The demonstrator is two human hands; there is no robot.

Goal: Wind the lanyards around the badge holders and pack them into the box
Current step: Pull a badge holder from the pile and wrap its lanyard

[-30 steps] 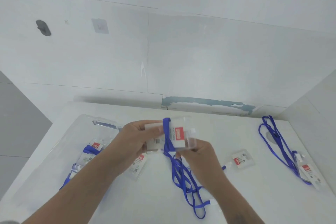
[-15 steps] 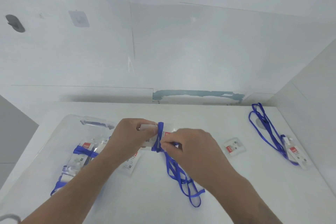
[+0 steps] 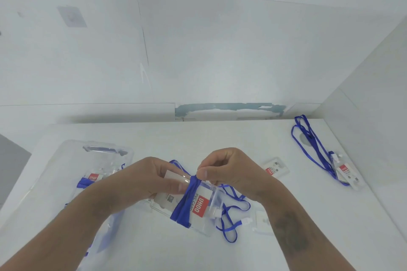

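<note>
**Partway through: one holder mid-wind, some packed, some waiting**

At the lower left of the frame we see the clear plastic box (image 3: 66,160), and in it at least one badge holder (image 3: 93,177) already bound with blue lanyard; how many lie inside we cannot tell through the glare.

In the lower centre, our left hand (image 3: 149,179) grips the clear badge holder (image 3: 193,202) by its left end, fingers curled round it. Several turns of blue lanyard (image 3: 185,202) cross its middle. Our right hand (image 3: 229,171) pinches the strap at the holder's upper edge, and the slack (image 3: 231,215) trails onto the tabletop (image 3: 308,226) below, so we judge that more turns are left before this one is packed.

Just right of the hands lies a loose badge holder (image 3: 276,169), and at the right edge an unwound lanyard (image 3: 308,145) with its holder (image 3: 344,174). Both are yet to be done.

The tabletop is white and sits in a corner of pale walls, with a chipped blue-green strip (image 3: 229,108) along the back edge.
</note>
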